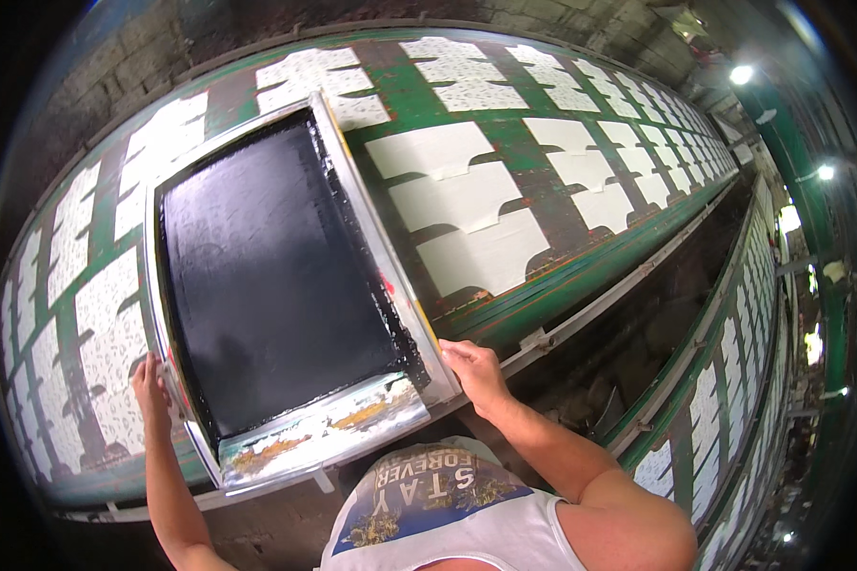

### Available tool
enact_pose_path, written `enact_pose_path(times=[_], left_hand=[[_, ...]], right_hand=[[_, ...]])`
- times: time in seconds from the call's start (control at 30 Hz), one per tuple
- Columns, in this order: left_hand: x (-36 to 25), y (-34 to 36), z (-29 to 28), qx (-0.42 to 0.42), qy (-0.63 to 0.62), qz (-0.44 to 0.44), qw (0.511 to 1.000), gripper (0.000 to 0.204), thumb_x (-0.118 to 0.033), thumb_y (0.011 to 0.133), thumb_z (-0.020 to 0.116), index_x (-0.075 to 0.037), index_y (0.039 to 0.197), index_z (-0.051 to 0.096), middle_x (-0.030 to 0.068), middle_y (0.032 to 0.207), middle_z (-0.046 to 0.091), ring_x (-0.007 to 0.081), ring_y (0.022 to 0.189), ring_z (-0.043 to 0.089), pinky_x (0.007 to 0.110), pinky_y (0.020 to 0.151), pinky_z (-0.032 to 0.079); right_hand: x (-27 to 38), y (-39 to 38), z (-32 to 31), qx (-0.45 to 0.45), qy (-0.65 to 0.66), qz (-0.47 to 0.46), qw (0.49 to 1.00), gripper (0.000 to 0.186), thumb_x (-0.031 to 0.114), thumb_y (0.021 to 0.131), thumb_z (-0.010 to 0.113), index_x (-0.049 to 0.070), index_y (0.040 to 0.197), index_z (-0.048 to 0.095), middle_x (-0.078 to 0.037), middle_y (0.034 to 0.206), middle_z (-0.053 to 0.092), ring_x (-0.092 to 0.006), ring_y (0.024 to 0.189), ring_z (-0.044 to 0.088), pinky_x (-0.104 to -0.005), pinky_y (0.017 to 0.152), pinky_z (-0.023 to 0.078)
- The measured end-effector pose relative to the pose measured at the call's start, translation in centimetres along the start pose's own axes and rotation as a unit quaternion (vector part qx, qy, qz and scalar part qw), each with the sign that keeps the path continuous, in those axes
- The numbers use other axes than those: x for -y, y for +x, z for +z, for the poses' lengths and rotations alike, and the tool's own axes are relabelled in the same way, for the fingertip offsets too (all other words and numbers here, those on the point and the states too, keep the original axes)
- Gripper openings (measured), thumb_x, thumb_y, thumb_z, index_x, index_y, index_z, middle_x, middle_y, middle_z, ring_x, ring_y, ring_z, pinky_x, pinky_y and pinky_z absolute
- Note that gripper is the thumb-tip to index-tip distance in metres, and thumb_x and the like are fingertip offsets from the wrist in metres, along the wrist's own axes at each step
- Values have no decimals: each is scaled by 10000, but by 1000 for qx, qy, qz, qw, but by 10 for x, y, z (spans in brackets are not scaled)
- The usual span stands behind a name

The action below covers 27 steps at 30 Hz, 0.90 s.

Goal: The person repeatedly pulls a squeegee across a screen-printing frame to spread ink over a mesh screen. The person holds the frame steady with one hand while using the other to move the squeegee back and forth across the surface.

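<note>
A large screen-printing frame (350,186) with metal-coloured sides lies across the green printing table (419,133), between my two hands. Its dark, glossy mesh (276,276) has black ink smeared along the borders. The near end of the frame (328,433) carries a silvery strip with yellow-brown stains. My left hand (152,385) is closed around the left edge of the frame. On the opposite edge, near the lower right corner, my right hand (473,371) grips it too. Whether the frame touches the table or is slightly raised, I cannot tell. What lies under the mesh is hidden.
Plain white cut fabric pieces (476,205) lie in rows to the right of the frame. Spotted printed pieces (109,328) lie left and along the far row (457,71). A metal rail (628,281) edges the table. A second table with fabric pieces (705,419) stands at right.
</note>
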<state>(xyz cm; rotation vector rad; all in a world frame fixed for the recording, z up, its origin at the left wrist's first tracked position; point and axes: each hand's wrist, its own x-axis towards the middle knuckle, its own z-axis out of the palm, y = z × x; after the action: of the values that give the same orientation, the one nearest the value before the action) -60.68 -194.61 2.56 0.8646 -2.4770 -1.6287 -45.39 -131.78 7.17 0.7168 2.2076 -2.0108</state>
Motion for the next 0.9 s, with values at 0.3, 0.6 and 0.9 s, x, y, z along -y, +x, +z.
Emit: enact_pose_path(times=[0.3, 0.6, 0.9], left_hand=[[-83, -52, 104, -6, -65, -20, 998, 544, -625, 1070, 670, -97, 1166, 755, -73, 647, 421, 66, 483, 382, 281, 453, 305], [-125, -140, 294, 18, -86, -14, 996, 557, -633, 1071, 637, -126, 1256, 775, -20, 809, 599, 93, 650, 539, 292, 543, 408], [-170, -208, 390, 48, -126, 47, 990, 489, -494, 1111, 670, -16, 1170, 755, -52, 678, 487, 56, 500, 440, 263, 451, 352]], right_hand=[[4, 71, -106, -79, 33, -50, 995, 323, 131, 1001, 818, -62, 1259, 793, -89, 1108, 828, -112, 971, 740, -286, 877, 587], [-28, 160, -304, -100, -8, -27, 995, 362, 108, 984, 810, -38, 1314, 785, -104, 1161, 816, -172, 1050, 749, -344, 974, 584], [-50, 192, -405, -77, 48, -5, 996, 434, 36, 1029, 723, -126, 1428, 676, -164, 1329, 759, -211, 1211, 714, -351, 1100, 520]])
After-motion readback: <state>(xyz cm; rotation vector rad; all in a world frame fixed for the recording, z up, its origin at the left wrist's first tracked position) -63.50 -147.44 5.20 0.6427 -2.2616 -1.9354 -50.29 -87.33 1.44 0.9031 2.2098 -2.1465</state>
